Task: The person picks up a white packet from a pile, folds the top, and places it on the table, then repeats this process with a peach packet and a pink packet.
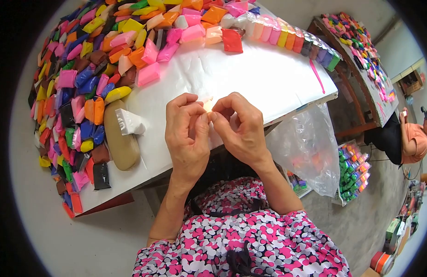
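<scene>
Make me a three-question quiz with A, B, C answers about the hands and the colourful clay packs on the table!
1. Where does the big tan lump lie?
A. by the near left table edge
B. inside the plastic bag
C. on the floor

2. What colour is the single packet lying beside the row of wrapped packs?
A. green
B. red
C. black

3. What are the left hand and right hand doing?
A. resting flat, apart
B. lifting the bag
C. pinching one small pale piece together

Answers: 1 A, it rests on the white table. 2 B, plainly red. 3 C, fingertips of both meet on it.
</scene>
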Action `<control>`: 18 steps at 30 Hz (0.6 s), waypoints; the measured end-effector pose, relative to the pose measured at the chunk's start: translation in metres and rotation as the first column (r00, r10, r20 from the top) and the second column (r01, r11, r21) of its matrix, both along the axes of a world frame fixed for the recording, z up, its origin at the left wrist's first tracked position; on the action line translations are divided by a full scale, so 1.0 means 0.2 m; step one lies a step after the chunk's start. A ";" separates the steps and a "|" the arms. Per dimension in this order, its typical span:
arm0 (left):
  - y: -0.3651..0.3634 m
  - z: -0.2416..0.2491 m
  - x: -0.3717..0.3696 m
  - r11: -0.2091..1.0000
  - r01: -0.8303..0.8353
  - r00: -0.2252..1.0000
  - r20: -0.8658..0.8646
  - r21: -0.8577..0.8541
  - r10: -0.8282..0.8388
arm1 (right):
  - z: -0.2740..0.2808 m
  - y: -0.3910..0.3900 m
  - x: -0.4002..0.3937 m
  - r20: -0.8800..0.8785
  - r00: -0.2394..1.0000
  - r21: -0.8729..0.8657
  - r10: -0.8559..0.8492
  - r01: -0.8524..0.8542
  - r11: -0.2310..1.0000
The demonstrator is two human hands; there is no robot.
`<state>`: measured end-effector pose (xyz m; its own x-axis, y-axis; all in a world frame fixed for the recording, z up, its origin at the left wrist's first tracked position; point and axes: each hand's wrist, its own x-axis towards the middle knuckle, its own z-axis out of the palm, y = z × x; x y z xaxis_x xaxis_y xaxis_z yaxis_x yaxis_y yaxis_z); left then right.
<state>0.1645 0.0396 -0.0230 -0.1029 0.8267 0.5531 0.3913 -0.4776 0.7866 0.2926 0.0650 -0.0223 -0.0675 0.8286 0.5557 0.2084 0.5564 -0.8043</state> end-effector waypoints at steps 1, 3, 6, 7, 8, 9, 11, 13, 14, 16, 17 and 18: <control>0.01 -0.02 0.00 0.999 -0.004 0.999 -0.032 0.039 0.005 | 0.00 0.01 0.00 0.008 1.000 0.022 -0.003 0.003 1.000; 0.02 -0.03 0.00 0.996 -0.002 0.997 -0.077 0.087 0.009 | -0.01 0.01 0.00 0.035 0.999 0.043 -0.018 0.016 0.999; 0.02 -0.04 0.00 0.995 0.003 0.995 -0.101 0.100 0.008 | -0.03 0.01 -0.01 0.072 0.996 0.059 -0.056 0.052 0.997; 0.02 -0.04 0.00 0.995 -0.002 0.995 -0.099 0.095 0.011 | -0.04 0.01 -0.01 0.073 0.995 0.076 -0.073 0.067 0.995; 0.02 -0.03 0.01 0.996 -0.005 0.995 -0.098 0.092 0.014 | -0.05 0.01 -0.02 0.073 0.993 0.093 -0.090 0.083 0.992; 0.02 -0.02 0.01 0.997 -0.006 0.994 -0.104 0.078 0.014 | -0.05 0.02 -0.02 0.064 0.993 0.108 -0.100 0.093 0.990; 0.01 -0.01 0.01 0.999 -0.009 0.993 -0.116 0.051 0.015 | -0.06 0.02 -0.02 0.048 0.992 0.138 -0.119 0.111 0.984; 0.01 -0.02 0.03 0.998 0.024 1.000 0.011 0.057 -0.025 | -0.06 0.01 -0.02 -0.050 0.988 -0.001 -0.148 0.148 0.989; 0.01 -0.02 0.03 0.997 0.041 0.996 0.075 0.062 -0.045 | -0.06 0.01 -0.02 -0.097 0.981 -0.072 -0.168 0.161 0.984; 0.01 -0.01 0.02 0.997 0.053 0.992 0.114 0.056 -0.059 | -0.04 0.01 -0.02 -0.125 0.981 -0.115 -0.147 0.133 0.984; 0.00 0.00 0.02 0.997 0.059 0.989 0.133 0.052 -0.066 | -0.03 0.00 -0.01 -0.139 0.981 -0.138 -0.138 0.119 0.983; 0.00 -0.01 0.02 0.995 0.074 0.985 0.151 0.061 -0.083 | -0.03 0.00 -0.01 -0.072 0.990 -0.117 -0.124 0.115 0.986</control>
